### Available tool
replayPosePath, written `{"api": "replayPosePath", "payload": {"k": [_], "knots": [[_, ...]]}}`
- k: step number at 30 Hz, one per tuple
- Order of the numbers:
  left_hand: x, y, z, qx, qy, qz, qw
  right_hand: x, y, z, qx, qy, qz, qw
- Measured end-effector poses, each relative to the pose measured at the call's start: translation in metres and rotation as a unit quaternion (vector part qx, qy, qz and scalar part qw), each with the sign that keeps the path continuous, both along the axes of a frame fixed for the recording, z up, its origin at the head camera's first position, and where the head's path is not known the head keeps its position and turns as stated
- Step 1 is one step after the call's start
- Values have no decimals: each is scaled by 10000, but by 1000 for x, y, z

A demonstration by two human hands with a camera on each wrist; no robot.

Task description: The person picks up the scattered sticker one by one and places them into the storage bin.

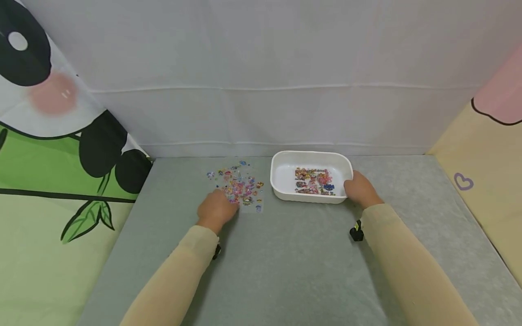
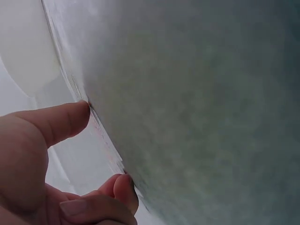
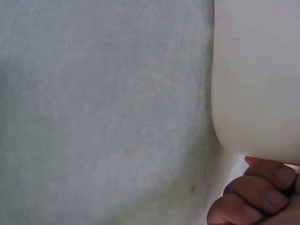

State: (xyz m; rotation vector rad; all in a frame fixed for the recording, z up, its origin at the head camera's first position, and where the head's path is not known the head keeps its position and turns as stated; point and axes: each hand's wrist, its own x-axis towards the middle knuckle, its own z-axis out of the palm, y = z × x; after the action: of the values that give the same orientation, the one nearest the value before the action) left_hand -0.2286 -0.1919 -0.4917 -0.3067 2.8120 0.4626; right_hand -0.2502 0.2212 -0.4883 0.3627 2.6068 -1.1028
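Clear sheets with small colourful sticker-like figures (image 1: 243, 188) lie on the grey table, left of a white tray (image 1: 279, 192). My left hand (image 1: 217, 209) is at their near left corner. In the left wrist view, the thumb (image 2: 70, 119) and bent fingers (image 2: 103, 201) touch the sheets' edge, apart from each other. My right hand (image 1: 363, 189) holds the tray's right end, its thumb at the rim. Curled fingers (image 3: 253, 197) show beside the tray's white wall (image 3: 255, 93) in the right wrist view. More colourful figures (image 1: 314, 181) lie inside the tray.
A grey cloth-like surface (image 1: 281, 267) covers the table. White fabric (image 1: 253, 113) hangs behind it. Printed panels stand at the left (image 1: 53, 163) and right (image 1: 489, 172). Small black devices sit at both wrists, the right one (image 1: 356, 232) most visible.
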Motion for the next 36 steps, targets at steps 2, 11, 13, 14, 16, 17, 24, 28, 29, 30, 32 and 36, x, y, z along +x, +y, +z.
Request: {"api": "replayPosePath", "payload": {"k": [2, 11, 13, 14, 16, 17, 24, 28, 29, 30, 32, 36], "knots": [[-1, -1, -1, -15, -27, 47, 10000, 0, 0, 0, -8, 12, 1, 10000], [-3, -3, -1, 77, -184, 67, 9998, -1, -1, -1, 16, -33, -33, 10000], [-3, -4, 0, 121, -189, 72, 9997, -1, -1, -1, 29, -20, -29, 10000], [-3, -3, 1, 138, -188, 84, 9997, -1, -1, -1, 38, -14, -15, 10000], [-2, -2, 2, 147, -194, 103, 9997, 0, -1, -1, 59, -11, 19, 10000], [-2, -2, 2, 140, -187, 107, 9997, 0, -1, -1, 75, -18, 28, 10000], [-2, -1, 4, 81, -188, 94, 9997, 0, -2, 0, 81, -41, 27, 10000], [-2, -5, 5, -45, -258, 95, 9996, 0, -1, 1, 71, -7, 64, 10000], [-3, -6, 5, -65, -267, 100, 9996, 0, -1, 1, 67, -3, 61, 10000], [-3, -7, 4, -97, -283, 104, 9995, 0, 0, 1, 71, 0, 69, 10000], [-4, -10, 4, -148, -304, 95, 9994, 0, -1, 1, 77, -3, 84, 9999], [-5, -11, 4, -229, -334, 86, 9991, 0, -1, 2, 86, -33, 80, 9999]]}}
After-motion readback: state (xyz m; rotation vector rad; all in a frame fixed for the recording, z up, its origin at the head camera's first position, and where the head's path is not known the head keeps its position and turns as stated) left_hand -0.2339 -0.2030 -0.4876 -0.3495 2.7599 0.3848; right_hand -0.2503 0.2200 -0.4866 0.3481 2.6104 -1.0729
